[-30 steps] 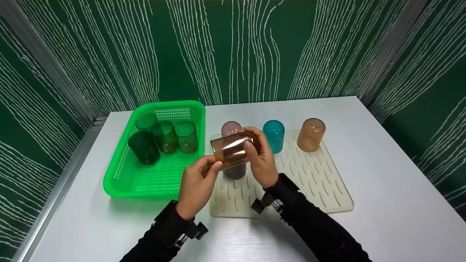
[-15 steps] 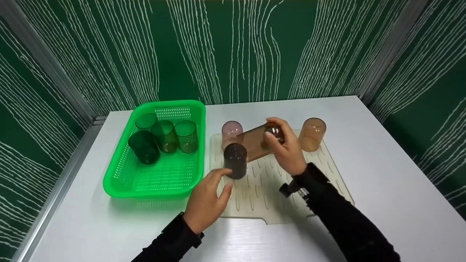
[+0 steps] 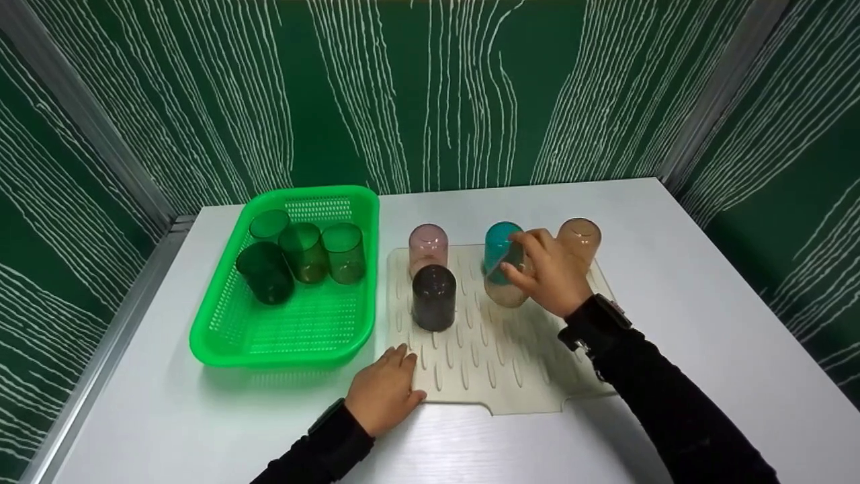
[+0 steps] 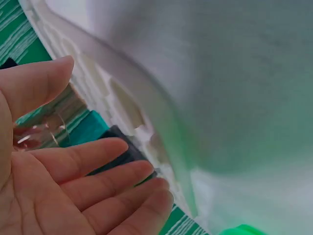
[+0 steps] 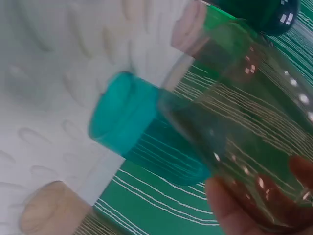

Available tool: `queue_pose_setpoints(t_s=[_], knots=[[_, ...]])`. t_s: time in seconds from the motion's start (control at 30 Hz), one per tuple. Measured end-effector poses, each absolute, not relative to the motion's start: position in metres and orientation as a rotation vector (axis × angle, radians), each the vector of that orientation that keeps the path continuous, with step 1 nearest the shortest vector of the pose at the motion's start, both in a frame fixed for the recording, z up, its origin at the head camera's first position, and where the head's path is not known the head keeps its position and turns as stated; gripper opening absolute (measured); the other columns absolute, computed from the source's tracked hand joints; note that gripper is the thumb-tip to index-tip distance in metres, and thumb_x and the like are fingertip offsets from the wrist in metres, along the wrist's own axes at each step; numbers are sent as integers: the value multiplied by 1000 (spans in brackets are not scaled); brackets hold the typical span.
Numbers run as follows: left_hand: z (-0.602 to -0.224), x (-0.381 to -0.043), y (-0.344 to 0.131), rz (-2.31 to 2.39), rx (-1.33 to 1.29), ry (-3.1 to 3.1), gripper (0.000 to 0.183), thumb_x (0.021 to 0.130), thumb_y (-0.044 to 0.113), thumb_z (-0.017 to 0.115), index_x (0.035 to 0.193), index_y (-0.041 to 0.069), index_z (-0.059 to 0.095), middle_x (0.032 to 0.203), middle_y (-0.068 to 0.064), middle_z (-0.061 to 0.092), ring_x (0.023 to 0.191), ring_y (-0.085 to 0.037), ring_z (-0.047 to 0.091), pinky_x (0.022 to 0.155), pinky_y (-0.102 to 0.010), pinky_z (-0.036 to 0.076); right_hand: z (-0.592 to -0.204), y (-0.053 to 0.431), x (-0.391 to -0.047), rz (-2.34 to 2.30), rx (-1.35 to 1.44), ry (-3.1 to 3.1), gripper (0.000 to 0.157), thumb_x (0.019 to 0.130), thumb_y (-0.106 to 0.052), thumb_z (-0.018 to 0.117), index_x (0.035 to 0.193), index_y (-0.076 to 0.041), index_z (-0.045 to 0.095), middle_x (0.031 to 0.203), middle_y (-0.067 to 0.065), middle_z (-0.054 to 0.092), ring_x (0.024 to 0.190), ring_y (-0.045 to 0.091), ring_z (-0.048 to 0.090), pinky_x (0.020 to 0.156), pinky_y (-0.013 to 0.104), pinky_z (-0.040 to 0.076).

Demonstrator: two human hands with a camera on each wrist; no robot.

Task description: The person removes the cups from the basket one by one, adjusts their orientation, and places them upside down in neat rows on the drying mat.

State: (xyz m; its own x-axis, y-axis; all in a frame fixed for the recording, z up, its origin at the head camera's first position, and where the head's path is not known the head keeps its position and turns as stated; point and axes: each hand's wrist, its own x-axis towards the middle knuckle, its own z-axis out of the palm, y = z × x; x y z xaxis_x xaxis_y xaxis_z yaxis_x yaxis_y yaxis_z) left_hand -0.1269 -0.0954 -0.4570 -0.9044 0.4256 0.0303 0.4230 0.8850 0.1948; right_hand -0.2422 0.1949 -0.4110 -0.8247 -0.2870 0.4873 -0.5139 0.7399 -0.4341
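My right hand [image 3: 552,275] grips a clear brown drinking glass [image 3: 504,294] near its base, mouth down and tilted, low over the beige drying mat [image 3: 463,376]. That glass overlaps an upside-down teal glass [image 3: 500,235] behind it. In the right wrist view, the held glass [image 5: 239,98] slants above the mat beside the teal glass [image 5: 132,117]. My left hand [image 3: 384,393] lies at the mat's front left corner, fingers extended and holding nothing. A dark grey glass [image 3: 434,302] and a pink glass [image 3: 428,243] stand inverted on the mat's left part.
A green plastic basket [image 3: 201,343] stands left of the mat, with several glasses [image 3: 342,252] upright in it. An amber glass [image 3: 579,235] stands inverted at the mat's back right, partly behind my right hand. Patterned green panels [image 3: 470,101] enclose the white table [image 3: 168,403].
My left hand let go of the brown glass and dropped to the mat's front left corner. The right hand carried the glass rightward and turned its mouth down in front of the teal one.
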Motion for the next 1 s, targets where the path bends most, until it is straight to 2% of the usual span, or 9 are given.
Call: queue_pose_setpoints(t_s=[0.17, 0.37, 1.0], knots=[[-459, -128, -95, 287, 672, 3022, 57, 86, 36, 72, 124, -5, 63, 135, -23, 59, 125, -33, 58, 95, -45, 54, -423, 194, -245, 654, 615, -2655, 45, 91, -25, 70, 128, -5, 56, 116, 20, 56, 92, 32, 57, 81, 45, 52], [-460, -129, -95, 286, 673, 3019, 56, 87, 36, 72, 123, -6, 63, 135, -22, 59, 124, -32, 59, 92, -44, 55, -433, 191, -245, 554, 558, -2750, 45, 89, -31, 71, 126, -7, 58, 113, 18, 56, 95, 33, 58, 81, 46, 52], [-463, -131, -96, 309, 638, 2995, 57, 88, 37, 70, 125, -5, 62, 138, -21, 57, 127, -32, 57, 96, -45, 53, -444, 187, -248, 461, 563, -2765, 47, 91, -36, 68, 129, -11, 57, 115, 18, 57, 96, 35, 58, 83, 47, 50]])
